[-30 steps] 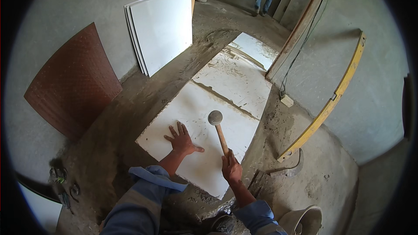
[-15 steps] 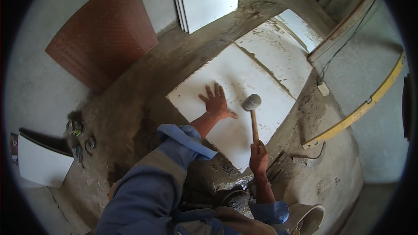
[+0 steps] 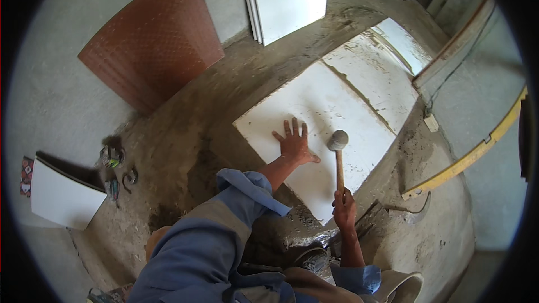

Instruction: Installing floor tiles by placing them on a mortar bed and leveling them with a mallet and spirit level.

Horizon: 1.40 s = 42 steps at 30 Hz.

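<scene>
My left hand (image 3: 296, 147) lies flat with fingers spread on a large white tile (image 3: 314, 98) on the floor. In my right hand (image 3: 344, 211) is the wooden handle of a rubber mallet (image 3: 338, 140), fingers wrapped round it. The mallet's grey head is over the same tile, to the right of my left hand; whether it touches the surface I cannot tell. Beyond a mortar-smeared gap lies another white tile (image 3: 368, 64), dirty with bits of mortar.
A yellow spirit level (image 3: 466, 154) leans at the right, near a trowel (image 3: 412, 213). White tiles (image 3: 289, 0) and a reddish-brown panel (image 3: 157, 39) lean on the left wall. Tools (image 3: 114, 171) and a white piece (image 3: 64, 196) sit left. A bucket (image 3: 401, 287) stands close by.
The whole view has shifted, so the scene sits a little farther right and mostly lower. My left hand stays spread on the tile, and my right still grips the mallet.
</scene>
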Motion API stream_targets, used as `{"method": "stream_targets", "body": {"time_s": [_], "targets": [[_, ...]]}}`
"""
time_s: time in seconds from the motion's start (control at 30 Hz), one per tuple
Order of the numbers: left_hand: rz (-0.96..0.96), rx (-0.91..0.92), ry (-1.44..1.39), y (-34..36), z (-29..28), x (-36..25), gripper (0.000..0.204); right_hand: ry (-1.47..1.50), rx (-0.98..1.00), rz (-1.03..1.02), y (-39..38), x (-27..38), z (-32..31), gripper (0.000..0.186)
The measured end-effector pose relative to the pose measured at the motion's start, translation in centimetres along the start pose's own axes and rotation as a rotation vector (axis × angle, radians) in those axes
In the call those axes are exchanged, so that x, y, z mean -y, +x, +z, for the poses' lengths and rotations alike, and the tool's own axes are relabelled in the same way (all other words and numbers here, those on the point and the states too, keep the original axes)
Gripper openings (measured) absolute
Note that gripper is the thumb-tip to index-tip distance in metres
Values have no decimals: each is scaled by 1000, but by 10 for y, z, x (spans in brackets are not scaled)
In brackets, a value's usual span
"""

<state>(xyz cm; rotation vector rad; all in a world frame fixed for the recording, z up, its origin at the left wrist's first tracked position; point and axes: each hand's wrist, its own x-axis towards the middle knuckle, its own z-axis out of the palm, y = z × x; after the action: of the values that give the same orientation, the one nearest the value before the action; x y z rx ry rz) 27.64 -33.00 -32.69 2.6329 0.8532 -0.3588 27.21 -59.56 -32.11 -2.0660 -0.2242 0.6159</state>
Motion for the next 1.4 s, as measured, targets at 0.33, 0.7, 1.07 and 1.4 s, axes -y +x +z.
{"method": "stream_targets", "body": {"time_s": [0.33,0.7,1.07,1.4], "targets": [[-54,122,35,12,-5,-11,142,13,-216,-203,23,35,-1,49],[19,100,75,14,3,-17,148,-237,-189,-168,45,3,24,43],[-34,77,73,15,2,-11,145,-103,-74,56,-20,-4,5,50],[-17,65,109,16,5,-7,146,-137,-213,-188,-52,-30,1,41]]}}
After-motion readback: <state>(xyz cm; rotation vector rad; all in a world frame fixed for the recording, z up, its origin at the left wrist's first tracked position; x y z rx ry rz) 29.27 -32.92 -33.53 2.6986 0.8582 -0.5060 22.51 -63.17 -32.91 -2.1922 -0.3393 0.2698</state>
